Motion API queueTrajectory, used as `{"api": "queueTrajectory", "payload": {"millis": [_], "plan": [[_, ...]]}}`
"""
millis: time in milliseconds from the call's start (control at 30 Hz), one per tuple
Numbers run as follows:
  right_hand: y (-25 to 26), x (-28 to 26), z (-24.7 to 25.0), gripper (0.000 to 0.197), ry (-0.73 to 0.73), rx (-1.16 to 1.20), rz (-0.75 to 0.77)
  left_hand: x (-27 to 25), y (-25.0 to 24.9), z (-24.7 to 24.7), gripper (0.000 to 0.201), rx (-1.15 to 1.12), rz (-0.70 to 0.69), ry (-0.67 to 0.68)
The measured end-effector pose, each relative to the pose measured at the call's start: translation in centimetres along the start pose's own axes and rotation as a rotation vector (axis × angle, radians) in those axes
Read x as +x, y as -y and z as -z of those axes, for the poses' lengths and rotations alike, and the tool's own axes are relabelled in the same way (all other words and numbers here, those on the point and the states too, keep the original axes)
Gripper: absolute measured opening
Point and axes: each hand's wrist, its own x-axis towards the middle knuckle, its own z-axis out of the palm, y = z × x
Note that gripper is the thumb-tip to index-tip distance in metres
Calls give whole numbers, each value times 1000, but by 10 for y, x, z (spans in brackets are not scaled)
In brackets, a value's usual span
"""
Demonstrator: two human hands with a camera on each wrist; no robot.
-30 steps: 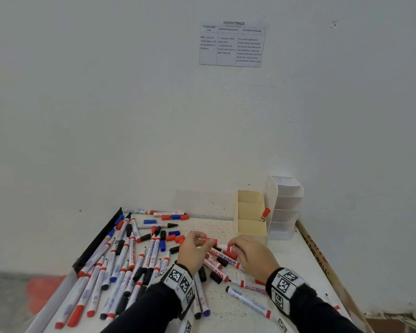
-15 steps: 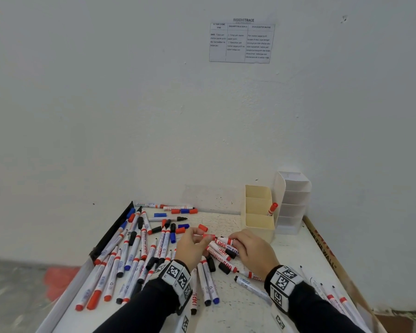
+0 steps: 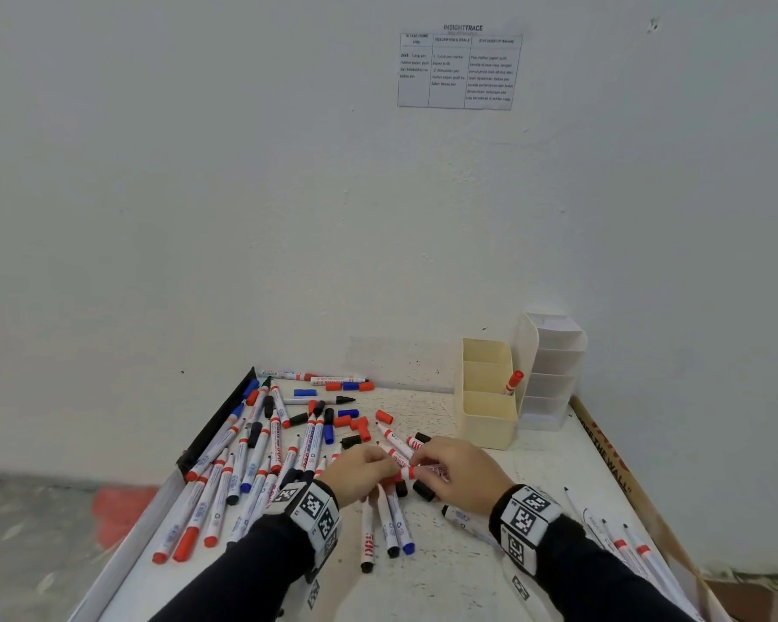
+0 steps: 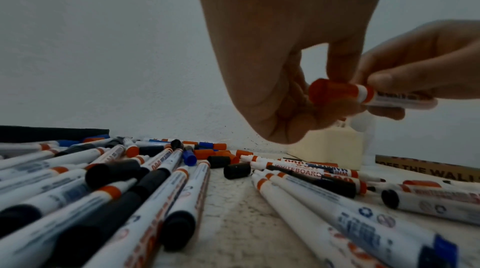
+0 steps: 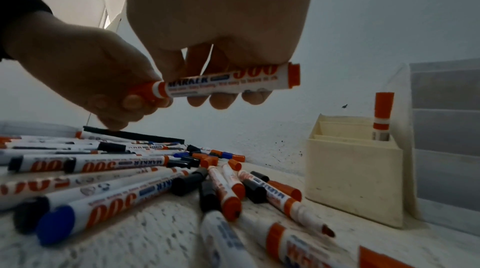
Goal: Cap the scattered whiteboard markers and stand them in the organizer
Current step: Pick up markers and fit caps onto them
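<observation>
Overhead, both hands (image 3: 418,473) on red marker (image 5: 226,81)

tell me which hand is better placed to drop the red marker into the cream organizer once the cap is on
Right. The right hand already grips the red marker by its barrel and sits nearer the cream organizer. The left hand only pinches the red cap end, on the far side.

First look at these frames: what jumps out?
Both hands meet at table centre on one red marker: the right hand grips its barrel while the left hand pinches the red cap on its end. Around them a litter of markers and loose caps covers the table's left side. At the back right, the cream organizer holds just one capped red marker.
</observation>
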Motion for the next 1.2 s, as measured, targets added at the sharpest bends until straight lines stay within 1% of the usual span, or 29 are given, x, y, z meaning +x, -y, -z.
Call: {"api": "queueTrajectory", "payload": {"millis": [67, 100, 167, 200, 233, 267, 300, 333, 367, 400, 433, 467, 500, 533, 600, 667, 700, 733, 833, 867, 900, 1000, 1067, 1133, 1200], "plan": [[11, 4, -1, 22, 24, -18, 14, -3, -2, -4, 25, 328, -38, -34], [16, 5, -2, 23, 43, -51, 11, -5, -2, -7, 28, 437, -49, -77], [25, 7, -6, 26, 112, -71, -23, -9, -1, -12, 35, 600, -29, -145], [28, 7, -7, 28, 144, -39, -39, -9, 1, -14, 41, 707, -49, -176], [29, 7, -9, 29, 171, 16, -57, -10, 3, -15, 48, 749, -56, -197], [30, 6, -10, 29, 192, 82, -78, -7, 8, -18, 52, 799, -105, -201], [31, 5, -9, 31, 213, 153, -100, -7, 12, -19, 55, 762, -126, -220], [32, 3, -8, 32, 233, 224, -120, -7, 11, -20, 55, 773, -167, -225], [34, 1, -7, 33, 257, 302, -146, -7, 8, -20, 53, 675, -168, -234], [35, 0, -6, 33, 283, 391, -183, -8, 5, -21, 48, 595, -183, -243], [35, -2, -5, 32, 308, 488, -233, -8, 1, -21, 39, 453, -153, -292], [35, -3, -5, 31, 319, 567, -270, -6, -1, -20, 32, 391, -170, -356], [33, -2, -5, 30, 313, 605, -280, -5, -3, -20, 32, 327, -143, -388], [30, 0, -5, 30, 296, 588, -272, -2, -5, -21, 31, 308, -125, -403], [22, 6, -2, 30, 269, 425, -237, 3, -6, -25, 32, 178, -98, -391], [13, 14, 3, 28, 207, 272, -233, 7, -5, -30, 37, -21, -69, -425], [7, 19, 6, 24, 135, 242, -258, 10, -3, -32, 37, -25, -39, -428], [1, 23, 11, 19, 45, 232, -282, 13, -3, -34, 37, 19, 6, -398], [-12, 34, 29, 11, -207, 229, -321, 20, 1, -44, 30, 276, 160, -156], [-15, 37, 37, 11, -274, 222, -316, 22, 1, -47, 28, 333, 198, -107], [-17, 40, 44, 12, -336, 228, -309, 24, 2, -49, 27, 361, 229, -88], [-31, 48, 62, 18, -507, 272, -270, 31, 6, -51, 31, 403, 315, -92], [-42, 53, 69, 20, -605, 207, -279, 35, 10, -48, 36, 448, 346, -107], [-51, 56, 72, 19, -655, 149, -317, 38, 12, -43, 37, 480, 365, -126], [-62, 58, 70, 22, -655, 126, -353, 42, 15, -38, 36, 484, 380, -167]]}}
